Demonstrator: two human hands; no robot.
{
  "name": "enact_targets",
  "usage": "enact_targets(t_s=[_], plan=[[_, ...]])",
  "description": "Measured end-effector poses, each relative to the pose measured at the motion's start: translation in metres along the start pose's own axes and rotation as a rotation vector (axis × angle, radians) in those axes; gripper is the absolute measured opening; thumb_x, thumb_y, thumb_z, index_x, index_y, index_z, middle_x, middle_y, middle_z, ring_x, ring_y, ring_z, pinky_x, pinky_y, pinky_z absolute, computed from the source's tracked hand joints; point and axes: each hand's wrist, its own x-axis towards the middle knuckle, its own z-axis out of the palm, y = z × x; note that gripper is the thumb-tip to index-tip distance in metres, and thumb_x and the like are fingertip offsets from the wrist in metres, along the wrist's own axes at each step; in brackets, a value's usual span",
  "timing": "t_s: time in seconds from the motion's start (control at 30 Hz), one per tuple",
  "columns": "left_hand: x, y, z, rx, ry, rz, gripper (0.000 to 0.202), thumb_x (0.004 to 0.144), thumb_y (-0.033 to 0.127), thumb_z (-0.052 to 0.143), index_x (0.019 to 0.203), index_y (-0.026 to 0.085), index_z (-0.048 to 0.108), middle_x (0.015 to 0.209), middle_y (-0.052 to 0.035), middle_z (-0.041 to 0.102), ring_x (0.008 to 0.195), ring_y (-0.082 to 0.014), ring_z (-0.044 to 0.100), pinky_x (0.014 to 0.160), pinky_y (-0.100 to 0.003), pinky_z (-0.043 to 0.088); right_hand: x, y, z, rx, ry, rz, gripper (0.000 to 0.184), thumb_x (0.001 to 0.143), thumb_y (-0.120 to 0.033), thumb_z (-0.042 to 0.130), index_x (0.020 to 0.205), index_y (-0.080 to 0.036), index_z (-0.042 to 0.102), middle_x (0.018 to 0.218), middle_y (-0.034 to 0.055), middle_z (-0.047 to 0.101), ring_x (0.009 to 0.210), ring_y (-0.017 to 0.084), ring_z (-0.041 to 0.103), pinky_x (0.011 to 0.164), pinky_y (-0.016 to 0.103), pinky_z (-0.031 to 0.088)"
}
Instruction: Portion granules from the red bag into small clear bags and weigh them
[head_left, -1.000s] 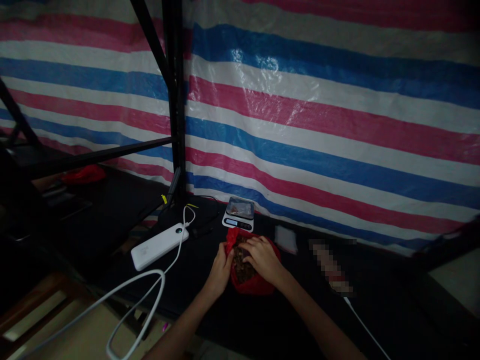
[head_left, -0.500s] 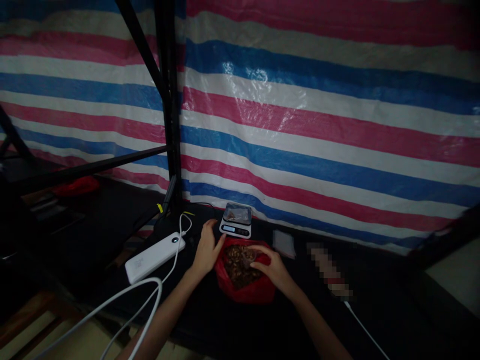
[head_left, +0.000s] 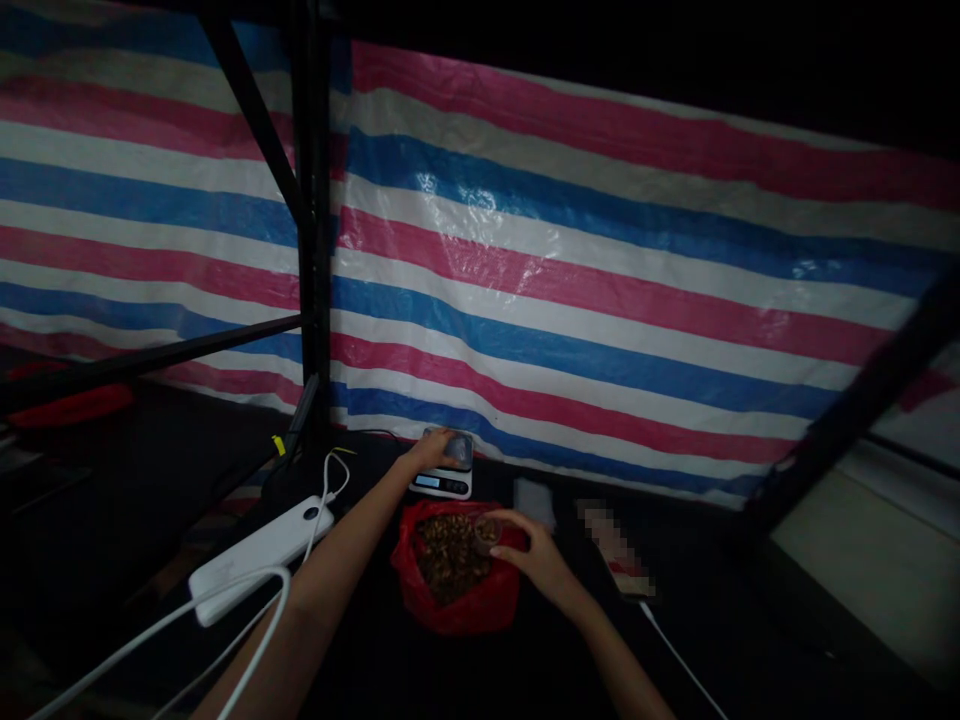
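My left hand (head_left: 436, 452) reaches over the small white digital scale (head_left: 442, 486) with its display lit. Its fingers close on a clear plastic bag (head_left: 460, 448) lying on the weighing plate; the exact grip is partly hidden. Between thumb and fingers, my right hand (head_left: 532, 550) holds a small clear cup (head_left: 487, 532) with some brown pieces in it. The cup is over the right side of an open red plastic bag (head_left: 480, 615). Inside that bag lies a heap of small brown pieces (head_left: 448, 555), too dim to name.
Left of the bag lies a white power bank (head_left: 259, 555) with a white cable (head_left: 281, 600). A stack of clear bags (head_left: 534, 503) and a pixelated phone-like object (head_left: 615, 550) lie to the right. Behind stand a black metal frame (head_left: 315, 250) and striped sheeting (head_left: 562, 300).
My left hand has moved from beside the red bag up to the plastic bag on the scale. My right hand stays over the red bag, the cup now showing brown pieces. The view has shifted.
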Motion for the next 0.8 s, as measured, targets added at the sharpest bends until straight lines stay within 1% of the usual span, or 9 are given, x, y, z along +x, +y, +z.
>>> enact_targets(t_s=[0.07,0.17,0.3,0.43,0.53,0.67,0.8], plan=[[0.0,0.001,0.003,-0.035,0.006,-0.017,0.055,0.058,0.038,0.068,0.107,0.016,0.054,0.115,-0.0109,0.055,0.108,-0.0246,0.049,0.092,-0.035,0.036,-0.002,0.001,-0.007,-0.023,0.012,0.011,0.035,0.066,-0.028,0.066,0.1,-0.021,0.06,0.1,0.0049,0.065,0.094,0.022,0.058,0.087,0.038,0.043],[-0.002,0.003,0.007,-0.094,0.042,-0.061,0.056,0.056,0.039,0.069,0.106,0.016,0.056,0.113,-0.0108,0.056,0.105,-0.0253,0.051,0.091,-0.034,0.037,0.001,0.003,-0.017,-0.059,0.021,0.022,0.036,0.067,-0.027,0.064,0.103,-0.021,0.059,0.099,0.0046,0.065,0.092,0.021,0.059,0.085,0.037,0.044],[-0.006,0.012,0.011,-0.199,0.108,-0.109,0.058,0.055,0.041,0.069,0.105,0.015,0.057,0.107,-0.01,0.059,0.096,-0.0246,0.055,0.086,-0.034,0.041,0.025,0.001,-0.032,-0.19,0.073,-0.001,0.036,0.068,-0.027,0.062,0.103,-0.02,0.059,0.099,0.0045,0.065,0.089,0.02,0.06,0.082,0.036,0.045],[-0.012,0.025,0.013,-0.348,0.146,-0.122,0.055,0.059,0.043,0.067,0.105,0.013,0.058,0.1,-0.0094,0.062,0.088,-0.0218,0.057,0.08,-0.033,0.044,0.062,-0.005,-0.045,-0.453,0.162,-0.035,0.036,0.07,-0.03,0.061,0.104,-0.021,0.057,0.099,0.0037,0.065,0.086,0.019,0.06,0.079,0.034,0.044],[-0.016,0.034,0.014,-0.473,0.171,-0.114,0.054,0.062,0.042,0.065,0.106,0.011,0.057,0.104,-0.0105,0.061,0.092,-0.0217,0.057,0.082,-0.033,0.043,0.084,-0.012,-0.052,-0.72,0.17,-0.096,0.034,0.073,-0.03,0.059,0.106,-0.023,0.056,0.104,0.004,0.063,0.092,0.02,0.057,0.081,0.036,0.04],[-0.02,0.042,0.015,-0.631,0.186,-0.089,0.053,0.063,0.039,0.066,0.107,0.01,0.057,0.103,-0.011,0.062,0.093,-0.0218,0.057,0.084,-0.033,0.043,0.099,-0.027,-0.054,-1.079,0.119,-0.19,0.031,0.075,-0.027,0.059,0.105,-0.023,0.055,0.104,0.0055,0.061,0.098,0.022,0.052,0.085,0.037,0.032],[-0.024,0.049,0.013,-0.757,0.177,-0.062,0.052,0.065,0.037,0.065,0.109,0.01,0.055,0.103,-0.011,0.063,0.092,-0.0209,0.058,0.083,-0.033,0.045,0.105,-0.047,-0.046,-1.308,0.003,-0.312,0.027,0.077,-0.023,0.057,0.103,-0.021,0.055,0.1,0.0083,0.06,0.097,0.023,0.049,0.084,0.037,0.03]])
